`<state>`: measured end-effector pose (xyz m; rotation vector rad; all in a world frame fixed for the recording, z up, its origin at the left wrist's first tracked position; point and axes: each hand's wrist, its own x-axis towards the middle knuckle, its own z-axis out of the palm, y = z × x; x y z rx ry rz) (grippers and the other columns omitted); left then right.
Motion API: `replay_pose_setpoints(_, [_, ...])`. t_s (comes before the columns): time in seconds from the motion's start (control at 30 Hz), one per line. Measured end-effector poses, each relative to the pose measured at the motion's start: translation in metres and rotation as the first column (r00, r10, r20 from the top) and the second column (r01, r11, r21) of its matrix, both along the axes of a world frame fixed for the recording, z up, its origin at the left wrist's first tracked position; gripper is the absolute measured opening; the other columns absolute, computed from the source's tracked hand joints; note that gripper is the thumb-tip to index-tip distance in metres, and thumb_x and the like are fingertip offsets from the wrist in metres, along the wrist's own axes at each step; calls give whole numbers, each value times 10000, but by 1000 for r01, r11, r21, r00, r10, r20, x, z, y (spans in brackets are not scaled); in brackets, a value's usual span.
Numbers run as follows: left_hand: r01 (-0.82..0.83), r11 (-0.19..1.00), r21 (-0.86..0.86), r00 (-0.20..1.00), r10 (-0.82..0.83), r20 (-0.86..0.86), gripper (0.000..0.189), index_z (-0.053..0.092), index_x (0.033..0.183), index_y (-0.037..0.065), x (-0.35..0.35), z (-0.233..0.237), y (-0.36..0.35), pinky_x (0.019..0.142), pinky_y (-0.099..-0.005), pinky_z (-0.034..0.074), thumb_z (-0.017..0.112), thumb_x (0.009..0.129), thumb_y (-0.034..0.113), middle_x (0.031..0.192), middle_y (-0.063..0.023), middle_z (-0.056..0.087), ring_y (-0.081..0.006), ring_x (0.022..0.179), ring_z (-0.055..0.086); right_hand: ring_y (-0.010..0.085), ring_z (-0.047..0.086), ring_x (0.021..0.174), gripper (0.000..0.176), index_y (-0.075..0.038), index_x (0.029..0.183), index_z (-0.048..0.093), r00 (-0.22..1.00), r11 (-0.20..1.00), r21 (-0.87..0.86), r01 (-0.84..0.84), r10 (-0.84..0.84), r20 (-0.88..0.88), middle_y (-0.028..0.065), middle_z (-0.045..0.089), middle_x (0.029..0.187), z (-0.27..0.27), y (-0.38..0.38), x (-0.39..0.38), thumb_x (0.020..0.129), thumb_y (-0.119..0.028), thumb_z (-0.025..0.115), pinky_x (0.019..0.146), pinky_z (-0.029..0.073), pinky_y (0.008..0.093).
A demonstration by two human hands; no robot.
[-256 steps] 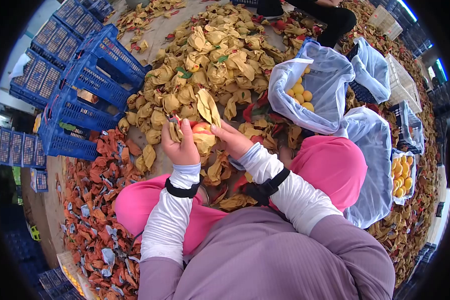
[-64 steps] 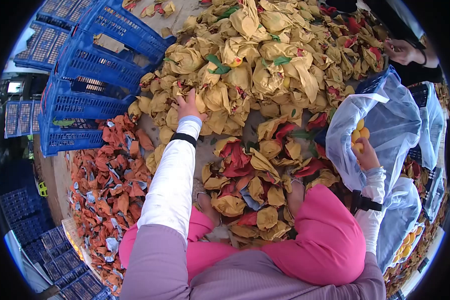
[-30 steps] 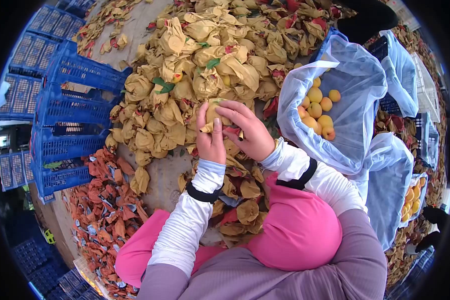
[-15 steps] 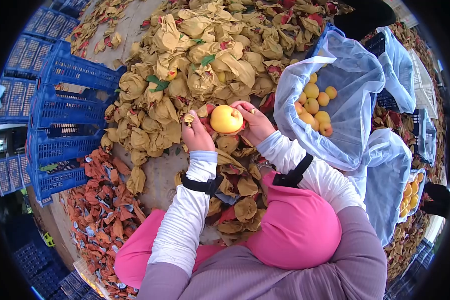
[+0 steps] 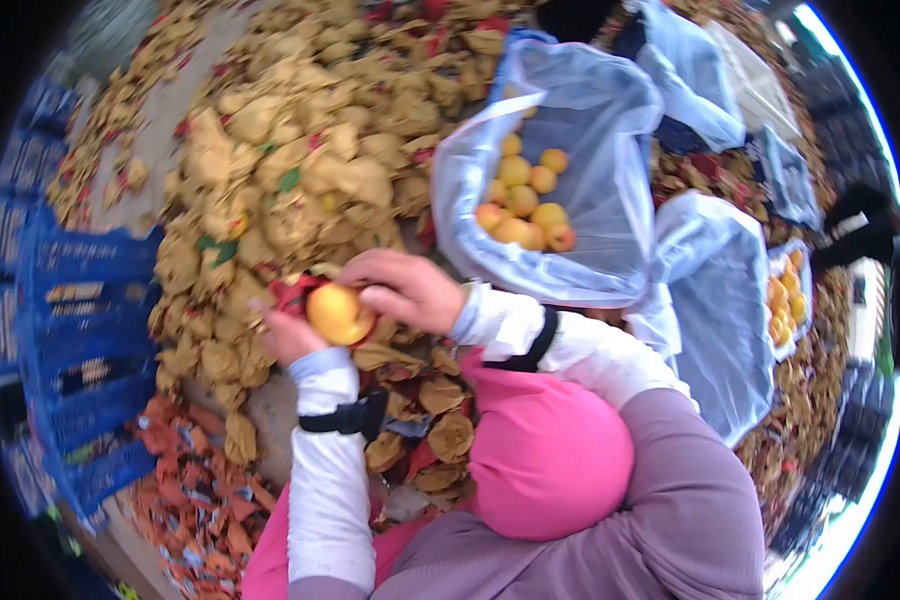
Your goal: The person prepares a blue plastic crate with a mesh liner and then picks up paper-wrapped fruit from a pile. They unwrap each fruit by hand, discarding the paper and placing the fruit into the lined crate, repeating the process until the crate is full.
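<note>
My left hand (image 5: 288,332) and my right hand (image 5: 405,288) hold a yellow-orange peach (image 5: 336,312) between them, just in front of my pink knees. A bit of red wrapper (image 5: 295,292) sticks out behind the fruit at my left fingers. The right hand's fingers curl over the top of the peach. Beyond the hands lies a big heap of fruit in tan paper bags (image 5: 290,190). To the right stands a crate lined with clear plastic (image 5: 610,160) that holds several bare peaches (image 5: 522,205). The frame is motion-blurred.
Blue plastic crates (image 5: 60,330) are stacked at the left. Discarded red-brown papers (image 5: 195,490) cover the floor at lower left. A second lined crate (image 5: 715,310) and a container of peaches (image 5: 788,300) stand at right. Someone's dark limb (image 5: 865,225) shows at far right.
Since half a second ago the view has swung right and blurred. The peach sits lower and further left in my hands, and the right hand has come over its top.
</note>
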<state>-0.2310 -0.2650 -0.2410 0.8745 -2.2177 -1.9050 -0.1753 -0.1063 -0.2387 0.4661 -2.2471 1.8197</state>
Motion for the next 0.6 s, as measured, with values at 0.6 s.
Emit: replay_pose_setpoints(0.6, [355,930,-97,920,-366,-143,483,548,1038,-67,32,84,3,799,-422,469,437,900,383,975,-132,614,-284,869,596,313,554,991,551,-14,1193,428,958,186,-944,272,-139,249,192,542,1100,59,172,212,769,-360,488,726,482,386])
